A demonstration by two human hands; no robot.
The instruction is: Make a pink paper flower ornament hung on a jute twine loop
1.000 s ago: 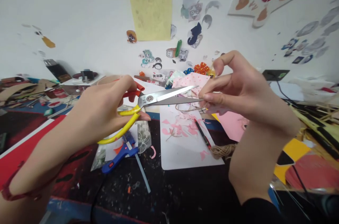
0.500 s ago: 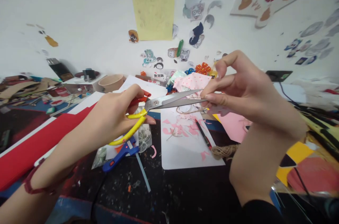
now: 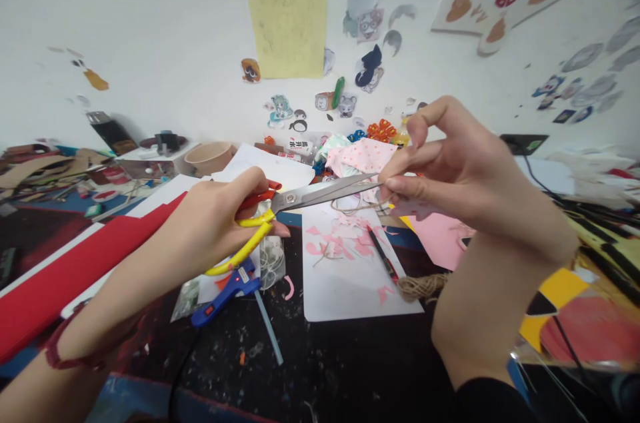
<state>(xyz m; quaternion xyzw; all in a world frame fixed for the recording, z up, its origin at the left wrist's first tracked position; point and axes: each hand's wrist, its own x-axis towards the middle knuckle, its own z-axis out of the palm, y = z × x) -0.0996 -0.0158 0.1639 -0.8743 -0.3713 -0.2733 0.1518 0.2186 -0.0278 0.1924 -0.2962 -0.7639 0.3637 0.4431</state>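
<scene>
Scissors (image 3: 320,194) with red and yellow handles are gripped by my left hand (image 3: 220,213), their blades nearly together and pointing right. The blade tips meet the fingertips of my right hand (image 3: 450,170). Thumb and index finger of that hand pinch thin twine (image 3: 350,210), which loops below the blades. Pink dotted cloth (image 3: 361,156) lies behind the blades. Under the hands is a white sheet (image 3: 350,296) with pink scraps (image 3: 345,243) and a dark pen (image 3: 383,254) on it. A twine bundle (image 3: 423,286) rests at the sheet's right edge.
A blue glue gun (image 3: 225,295) with a glue stick lies below my left hand. Red paper (image 3: 85,270) stretches across the left. A round bowl (image 3: 207,158) stands behind. Pink paper (image 3: 440,236) and a yellow sheet (image 3: 565,290) are at the right, beside cables.
The scissor blades have closed from a narrow gap to nearly together. My right hand has hardly moved and keeps its pinch. The whole view has shifted slightly.
</scene>
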